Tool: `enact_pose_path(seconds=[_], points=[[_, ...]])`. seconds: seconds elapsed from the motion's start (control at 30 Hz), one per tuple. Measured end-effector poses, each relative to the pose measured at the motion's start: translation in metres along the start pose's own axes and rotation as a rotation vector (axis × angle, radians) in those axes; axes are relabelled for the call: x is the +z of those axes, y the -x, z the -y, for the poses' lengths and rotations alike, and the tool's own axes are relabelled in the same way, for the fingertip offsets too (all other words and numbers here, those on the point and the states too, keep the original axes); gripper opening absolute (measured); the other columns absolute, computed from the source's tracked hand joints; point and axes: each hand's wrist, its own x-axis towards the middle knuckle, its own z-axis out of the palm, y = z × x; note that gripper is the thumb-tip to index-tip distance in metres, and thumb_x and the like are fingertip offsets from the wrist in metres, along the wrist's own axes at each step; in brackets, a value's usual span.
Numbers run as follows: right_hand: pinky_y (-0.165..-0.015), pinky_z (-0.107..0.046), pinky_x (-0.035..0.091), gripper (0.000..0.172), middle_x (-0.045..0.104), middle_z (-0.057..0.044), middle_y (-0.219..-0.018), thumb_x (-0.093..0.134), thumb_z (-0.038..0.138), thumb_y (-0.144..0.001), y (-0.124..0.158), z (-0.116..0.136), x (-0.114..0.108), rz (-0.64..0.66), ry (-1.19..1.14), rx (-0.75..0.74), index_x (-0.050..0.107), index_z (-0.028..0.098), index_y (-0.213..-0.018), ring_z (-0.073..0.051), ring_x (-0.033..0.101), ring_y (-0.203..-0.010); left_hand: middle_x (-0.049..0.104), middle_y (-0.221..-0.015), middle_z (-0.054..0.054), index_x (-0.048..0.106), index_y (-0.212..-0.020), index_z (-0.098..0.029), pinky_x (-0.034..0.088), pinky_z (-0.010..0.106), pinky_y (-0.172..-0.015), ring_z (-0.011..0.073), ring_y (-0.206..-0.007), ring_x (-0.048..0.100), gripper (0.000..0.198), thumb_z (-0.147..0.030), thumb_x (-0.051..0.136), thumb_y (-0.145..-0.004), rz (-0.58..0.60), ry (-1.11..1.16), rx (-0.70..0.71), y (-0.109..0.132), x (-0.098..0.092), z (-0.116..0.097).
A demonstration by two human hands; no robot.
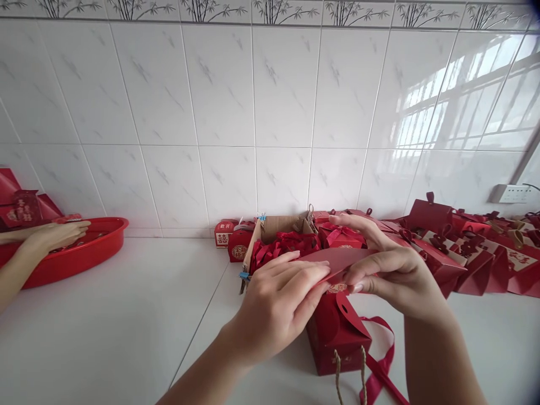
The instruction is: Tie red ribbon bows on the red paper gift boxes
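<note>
I have both hands over the middle of the counter (139,337), holding a red card piece (340,260) between them. My left hand (284,304) is closed on its left end, fingers laid over the edge; my right hand (390,270) pinches the other end between thumb and fingers, with one finger raised clear. The card is above a dark red gift box (337,329) whose lid has a rounded flap with an oval slot. Rope handles (363,365) hang from the box's near side, and a crimson ribbon (390,340) curls beside it.

Behind my hands, an open cardboard box (293,225) with blue clips (243,275) on its rim is heaped with deep red ribbon-like pieces (291,243). To the left, a co-worker's hands (63,232) are over a red plastic basin (80,267); I can't make out its contents.

For writing, the small carton (223,233) by the wall bears a double-happiness character, 囍. Its neighbour, a darker carton (240,243), has a gold round emblem too small for me to read. On the right, red gift bags (476,259) stand crowded together.
</note>
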Motion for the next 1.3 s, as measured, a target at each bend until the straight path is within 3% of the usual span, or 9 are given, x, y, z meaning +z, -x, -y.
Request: enact_pose_path(seconds=[0.13, 0.37, 0.63, 0.77, 0.87, 1.0, 1.07, 1.17, 1.3], points=[[-0.113, -0.055, 0.026, 0.006, 0.059, 0.000, -0.129, 0.072, 0.032, -0.079, 0.000, 0.000, -0.001, 0.025, 0.057, -0.036, 0.076, 0.032, -0.075, -0.033, 0.040, -0.132, 0.075, -0.095, 0.004, 0.060, -0.104, -0.014, 0.054, 0.034, -0.092, 0.0139, -0.090, 0.070, 0.019, -0.008, 0.059, -0.086, 0.010, -0.008, 0.015, 0.000, 0.002, 0.000], [-0.115, -0.054, 0.020, 0.007, 0.041, 0.004, -0.147, 0.072, 0.027, -0.079, 0.002, 0.002, -0.001, 0.077, 0.171, -0.014, 0.076, 0.033, -0.077, -0.032, 0.031, -0.137, 0.075, -0.092, 0.004, 0.061, -0.103, -0.014, 0.056, 0.033, -0.088, 0.0140, -0.084, 0.071, 0.019, -0.008, 0.059, -0.086, -0.004, -0.009, -0.013, 0.001, 0.003, -0.002], [-0.111, -0.057, 0.030, 0.010, 0.052, 0.001, -0.137, 0.071, 0.027, -0.080, 0.000, -0.003, 0.004, -0.054, 0.064, -0.086, 0.076, 0.034, -0.083, -0.034, 0.039, -0.132, 0.075, -0.095, 0.004, 0.060, -0.106, -0.015, 0.054, 0.032, -0.090, 0.0137, -0.086, 0.070, 0.020, -0.009, 0.058, -0.087, 0.004, 0.012, -0.021, 0.001, 0.002, -0.003], [-0.104, -0.051, 0.043, 0.032, 0.063, -0.002, -0.120, 0.074, 0.018, -0.076, -0.001, 0.000, 0.011, -0.180, 0.045, -0.134, 0.072, 0.038, -0.101, -0.030, 0.051, -0.121, 0.075, -0.095, 0.004, 0.059, -0.106, -0.015, 0.053, 0.030, -0.091, 0.0128, -0.085, 0.070, 0.021, -0.009, 0.058, -0.087, -0.007, 0.037, -0.030, 0.000, 0.001, -0.003], [-0.081, -0.039, 0.056, 0.046, 0.066, -0.006, -0.110, 0.073, 0.013, -0.076, 0.000, 0.003, 0.015, -0.170, 0.042, -0.028, 0.064, 0.033, -0.116, -0.025, 0.064, -0.098, 0.074, -0.094, 0.003, 0.058, -0.108, -0.016, 0.053, 0.028, -0.089, 0.0124, -0.085, 0.069, 0.022, -0.008, 0.058, -0.087, -0.018, 0.045, -0.016, 0.000, 0.001, -0.002], [-0.061, -0.031, 0.054, 0.012, 0.068, -0.005, -0.080, 0.068, 0.014, -0.080, -0.003, 0.001, 0.021, -0.108, 0.062, 0.032, 0.068, 0.023, -0.088, -0.019, 0.064, -0.072, 0.071, -0.100, 0.004, 0.054, -0.110, -0.019, 0.051, 0.029, -0.089, 0.0133, -0.090, 0.066, 0.024, -0.008, 0.055, -0.088, -0.016, 0.037, -0.092, 0.001, 0.003, 0.001], [-0.057, -0.030, 0.051, 0.006, 0.065, -0.003, -0.070, 0.069, 0.019, -0.080, -0.006, -0.001, 0.026, -0.198, 0.133, 0.069, 0.065, 0.021, -0.075, -0.017, 0.061, -0.066, 0.067, -0.100, 0.007, 0.052, -0.106, -0.017, 0.051, 0.032, -0.087, 0.0164, -0.092, 0.063, 0.023, -0.010, 0.058, -0.085, -0.155, -0.050, -0.161, 0.002, 0.004, 0.001], [-0.049, -0.027, 0.045, 0.019, 0.063, -0.002, -0.063, 0.068, 0.031, -0.081, -0.009, -0.001, 0.036, -0.395, 0.171, 0.240, 0.062, 0.019, -0.067, -0.016, 0.058, -0.056, 0.061, -0.078, 0.004, 0.053, -0.086, -0.017, 0.048, 0.030, -0.071, 0.0170, -0.075, 0.057, 0.017, -0.010, 0.066, -0.078, -0.357, -0.217, -0.155, 0.004, 0.006, -0.002], [-0.039, -0.023, 0.037, 0.027, 0.061, -0.001, -0.058, 0.067, 0.041, -0.080, -0.011, 0.003, 0.049, -0.586, 0.067, 0.447, 0.061, 0.019, -0.067, -0.014, 0.055, -0.050, 0.052, -0.050, -0.003, 0.056, -0.065, -0.018, 0.033, 0.026, -0.051, 0.0115, -0.048, 0.046, 0.018, -0.021, 0.064, -0.082, -0.057, -0.214, -0.207, 0.006, 0.013, -0.010]])
